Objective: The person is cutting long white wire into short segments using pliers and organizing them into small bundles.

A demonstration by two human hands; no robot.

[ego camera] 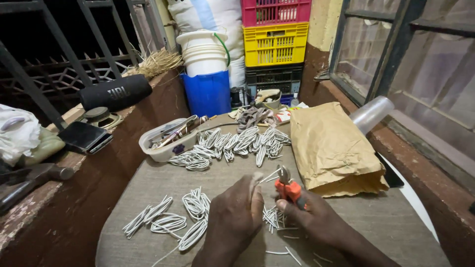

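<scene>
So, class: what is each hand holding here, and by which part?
The right hand holds orange-handled pliers by the handles. The left hand pinches a thin white wire near its end, at the pliers' tip.

There is a single view, from a camera worn on the person's head. It looks forward and steeply down onto the cloth-covered surface, close enough that the left hand and right hand fill the lower middle of the frame. Beyond the surface, the view reaches stacked crates at the top edge. Left of the surface runs a ledge, right of it a window. No second view shares the scene.
</scene>
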